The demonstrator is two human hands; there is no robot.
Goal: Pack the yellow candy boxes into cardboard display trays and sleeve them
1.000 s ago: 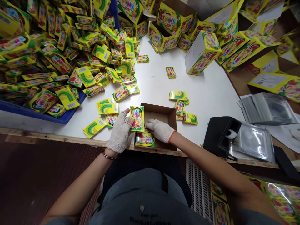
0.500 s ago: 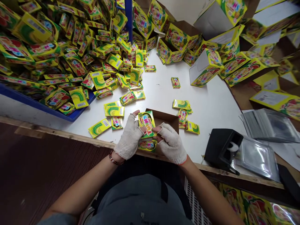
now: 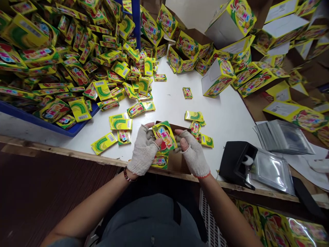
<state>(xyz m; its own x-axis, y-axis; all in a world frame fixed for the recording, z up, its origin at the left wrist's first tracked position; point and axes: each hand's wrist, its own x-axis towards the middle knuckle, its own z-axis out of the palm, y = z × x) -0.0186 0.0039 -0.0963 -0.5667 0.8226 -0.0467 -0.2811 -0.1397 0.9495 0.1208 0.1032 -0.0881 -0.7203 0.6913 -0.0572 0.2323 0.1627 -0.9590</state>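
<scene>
My left hand [image 3: 144,149], in a white fingerless knit glove, is closed on a small yellow-green candy box [image 3: 165,138] with colourful lettering, its thumb on the front face. My right hand [image 3: 193,151], gloved the same way, is at the right side of that box with thumb and fingers apart. Below both hands lies an open brown carton [image 3: 178,162] at the table's front edge. Inside its left part another candy box [image 3: 160,160] lies face up. The fingers behind the held box are partly hidden.
A blue bin [image 3: 83,128] heaped with small boxes stands at left, some spilled onto the white table [image 3: 167,109]. Loose boxes [image 3: 195,127] lie right of the carton. Further right are a black tape dispenser [image 3: 236,163], clear plastic sleeves [image 3: 282,137] and open display cartons [image 3: 190,46].
The held candy box has tilted and shifted slightly right. My right hand has let go of its edge, and its fingers have spread. The whole view has shifted a little.
</scene>
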